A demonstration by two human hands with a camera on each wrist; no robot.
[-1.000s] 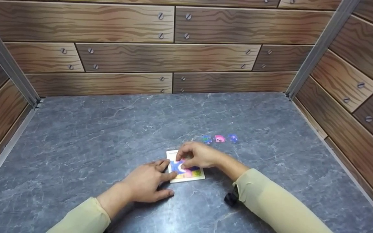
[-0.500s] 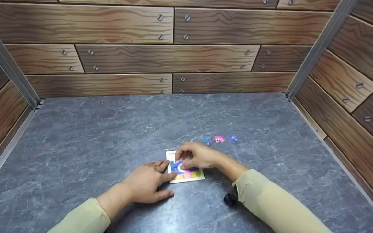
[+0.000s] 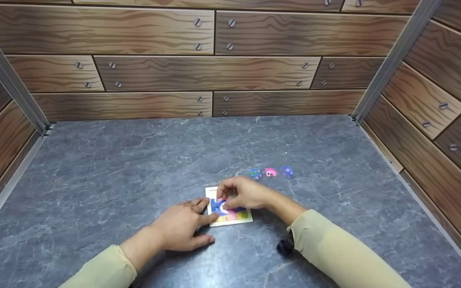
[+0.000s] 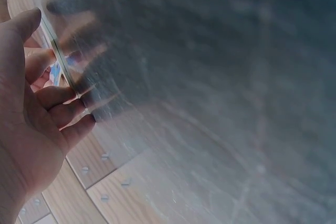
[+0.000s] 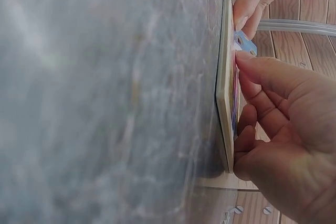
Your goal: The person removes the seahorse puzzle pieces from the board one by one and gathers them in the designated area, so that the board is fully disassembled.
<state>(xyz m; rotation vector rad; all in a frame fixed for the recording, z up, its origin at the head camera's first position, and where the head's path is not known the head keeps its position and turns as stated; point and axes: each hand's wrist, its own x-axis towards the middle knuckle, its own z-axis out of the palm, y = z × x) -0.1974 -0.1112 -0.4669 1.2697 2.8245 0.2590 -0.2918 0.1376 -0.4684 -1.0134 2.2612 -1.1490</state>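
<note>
A small jigsaw board (image 3: 211, 190) with a pale frame lies on the table, its picture partly filled in blue, pink and yellow. Over its left edge rests my left hand (image 3: 180, 226), fingers extended, with the index fingertip on the picture and the thumb on the tabletop. My right hand (image 3: 250, 192) bends over the board and pinches a blue puzzle piece (image 5: 245, 44) between thumb and fingers. In the right wrist view this piece stands tilted up from the board's face, close to the left fingertips. The right hand hides the board's upper right part.
Beyond the right hand lie three loose pieces in a row: a blue-green piece (image 3: 255, 173), a pink piece (image 3: 270, 172) and a blue-purple piece (image 3: 287, 171). Wood-patterned walls (image 3: 154, 72) enclose the grey marbled table (image 3: 134, 152) at the back and sides.
Both hands and the board stay in nearly the same place. The right fingers shift only very slightly over the blue piece.
</note>
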